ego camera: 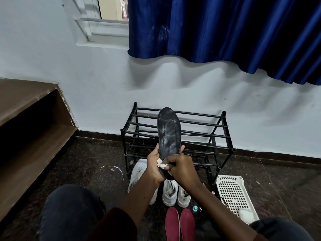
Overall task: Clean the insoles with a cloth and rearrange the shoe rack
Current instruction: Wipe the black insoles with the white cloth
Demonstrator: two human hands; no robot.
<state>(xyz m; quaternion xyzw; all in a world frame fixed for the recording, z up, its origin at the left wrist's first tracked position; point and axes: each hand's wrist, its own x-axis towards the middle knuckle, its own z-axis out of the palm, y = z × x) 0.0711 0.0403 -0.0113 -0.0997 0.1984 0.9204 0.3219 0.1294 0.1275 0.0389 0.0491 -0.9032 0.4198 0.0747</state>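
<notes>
I hold a black insole (168, 133) upright in front of the black metal shoe rack (224, 126), its toe end pointing up. My left hand (154, 164) grips the insole's heel end from the left. My right hand (180, 168) pinches a small white cloth (161, 164) against the lower part of the insole. The insole's face shows pale smears. The rack's bars hold no shoes.
Three white sneakers (169, 192) stand on the dark floor before the rack. Two maroon insoles (179, 225) lie nearer me. A white plastic basket (234, 195) sits at the right, a small bottle (194, 208) beside it. A wooden shelf (26, 122) runs along the left; a blue curtain (225, 32) hangs above.
</notes>
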